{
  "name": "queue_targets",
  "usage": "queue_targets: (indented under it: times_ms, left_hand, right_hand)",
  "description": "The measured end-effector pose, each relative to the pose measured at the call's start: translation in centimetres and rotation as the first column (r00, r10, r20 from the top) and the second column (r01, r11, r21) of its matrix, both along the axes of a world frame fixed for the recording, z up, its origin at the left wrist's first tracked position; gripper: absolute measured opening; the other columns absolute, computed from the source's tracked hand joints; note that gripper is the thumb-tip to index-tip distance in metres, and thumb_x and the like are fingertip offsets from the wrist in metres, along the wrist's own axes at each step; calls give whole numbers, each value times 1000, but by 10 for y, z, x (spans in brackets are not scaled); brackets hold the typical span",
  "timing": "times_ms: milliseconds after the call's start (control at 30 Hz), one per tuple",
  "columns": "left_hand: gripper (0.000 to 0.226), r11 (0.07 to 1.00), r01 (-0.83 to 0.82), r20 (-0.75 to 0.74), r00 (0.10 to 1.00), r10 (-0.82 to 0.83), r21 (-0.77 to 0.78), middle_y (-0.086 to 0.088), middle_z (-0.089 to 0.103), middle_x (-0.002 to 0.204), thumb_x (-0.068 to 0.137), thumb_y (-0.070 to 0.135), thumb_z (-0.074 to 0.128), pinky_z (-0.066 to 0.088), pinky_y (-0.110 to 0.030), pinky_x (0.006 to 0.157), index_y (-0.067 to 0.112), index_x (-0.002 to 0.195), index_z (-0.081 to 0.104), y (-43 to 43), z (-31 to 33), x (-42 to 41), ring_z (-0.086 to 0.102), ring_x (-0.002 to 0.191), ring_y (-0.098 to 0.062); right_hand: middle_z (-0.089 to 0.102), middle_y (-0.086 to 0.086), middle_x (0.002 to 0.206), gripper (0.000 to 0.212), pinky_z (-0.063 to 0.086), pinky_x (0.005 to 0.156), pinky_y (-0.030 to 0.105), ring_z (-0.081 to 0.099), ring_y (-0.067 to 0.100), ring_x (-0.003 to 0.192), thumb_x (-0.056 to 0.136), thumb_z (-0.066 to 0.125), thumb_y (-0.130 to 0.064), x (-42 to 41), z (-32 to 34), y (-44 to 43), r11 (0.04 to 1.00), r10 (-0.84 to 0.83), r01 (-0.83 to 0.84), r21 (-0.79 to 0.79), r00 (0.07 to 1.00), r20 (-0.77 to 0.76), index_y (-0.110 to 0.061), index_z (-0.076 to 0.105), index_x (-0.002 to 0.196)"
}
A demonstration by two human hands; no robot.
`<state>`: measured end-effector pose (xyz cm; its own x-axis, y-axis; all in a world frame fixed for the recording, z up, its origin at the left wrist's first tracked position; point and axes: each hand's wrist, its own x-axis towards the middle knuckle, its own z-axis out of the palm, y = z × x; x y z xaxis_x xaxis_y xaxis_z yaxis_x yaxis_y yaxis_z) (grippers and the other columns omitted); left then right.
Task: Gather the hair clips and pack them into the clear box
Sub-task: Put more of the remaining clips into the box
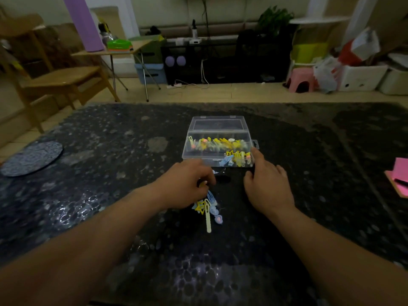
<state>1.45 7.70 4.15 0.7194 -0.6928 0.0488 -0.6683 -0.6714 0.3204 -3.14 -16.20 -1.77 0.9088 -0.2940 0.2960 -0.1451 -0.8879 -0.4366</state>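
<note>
On the dark table [110,151], mid-frame: left hand [187,184] palm down, fingers curled, pinching the top of the loose hair clips [207,208]; pile sits just in front of the clear box [192,154]. Right hand [268,186] palm down, fingers relaxed and spread, index fingertip touching the box's right front corner. Box lid open, laid back; packed clips [220,144] inside, mostly yellow, some blue. Round dark mat [33,157] far left, pink notepad [399,177] at right edge, both well apart from the box
</note>
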Motion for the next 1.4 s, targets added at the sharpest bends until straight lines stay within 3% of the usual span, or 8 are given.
queue_targets:
  times_ms: [167, 333, 500, 600, 700, 867, 1033, 1400]
  left_hand:
    - [23, 953, 170, -7, 985, -174, 252, 11, 53, 106, 95, 29, 67, 49, -40, 93, 36, 116, 72, -10, 15, 4, 58, 105, -15]
    - [3, 928, 212, -11, 975, -220, 307, 11, 54, 102, 93, 31, 67, 51, -40, 87, 34, 95, 65, -15, 18, 11, 57, 94, -13]
    - [11, 999, 39, -116, 992, -43, -33, 12, 65, 94, 96, 35, 72, 54, -29, 77, 29, 90, 66, -19, 29, 19, 62, 85, -5]
    - [9, 961, -179, -125, 980, 155, -209, 8, 71, 85, 96, 24, 72, 60, -37, 78, 23, 87, 70, -32, 36, 35, 67, 79, -8]
    - [8, 895, -354, -202, 930, 306, -270, 2, 74, 85, 94, 19, 73, 60, -38, 75, 16, 87, 73, -47, 39, 57, 69, 79, -17]
    - [19, 861, -490, -307, 847, 433, -137, -8, 66, 74, 86, 14, 74, 56, -40, 68, 7, 70, 66, -71, 31, 97, 60, 69, -24]
    - [43, 882, -457, -140, 871, 470, 118, -2, 35, 56, 84, 29, 66, 28, -28, 51, 17, 57, 36, -84, 21, 109, 32, 54, -21]
    - [31, 855, -514, -120, 847, 518, 66, -6, 57, 61, 85, 34, 69, 45, -31, 57, 11, 66, 63, -86, 9, 96, 54, 58, -26]
  right_hand:
    - [66, 4, 139, 69, 30, 126, 50, 59, 22, 131, 103, 51, -30, 0, 1, 0, 1000, -3, 3, -12, 1000, -12, -27, 21, 166]
    - [66, 2, 137, 69, 31, 126, 49, 60, 20, 130, 103, 51, -29, -1, 0, 1, 1000, -2, 2, -15, 1000, 3, -28, 20, 165]
    - [65, 1, 140, 69, 30, 127, 49, 58, 19, 132, 103, 49, -28, -1, 0, 0, 1000, 3, -3, -13, 1000, -6, -27, 19, 166]
    - [64, 0, 140, 70, 30, 127, 48, 58, 18, 133, 103, 49, -28, -1, -1, 0, 1000, -1, 1, -9, 1000, -2, -28, 19, 166]
    - [64, -1, 140, 71, 29, 128, 48, 57, 16, 133, 103, 49, -30, -1, -1, 0, 1000, -2, 2, -20, 1000, -5, -28, 18, 166]
    - [63, 0, 141, 70, 28, 128, 48, 57, 17, 133, 103, 49, -31, 1, -2, 0, 1000, 3, -3, -5, 1000, -10, -28, 20, 166]
    - [62, 0, 141, 68, 28, 127, 47, 56, 18, 134, 103, 48, -33, 1, -3, 0, 1000, 10, -10, -14, 1000, -14, -27, 21, 165]
    - [63, 1, 138, 69, 26, 128, 47, 56, 19, 133, 103, 47, -32, 0, -1, 0, 1000, 12, -12, -2, 1000, -21, -27, 20, 166]
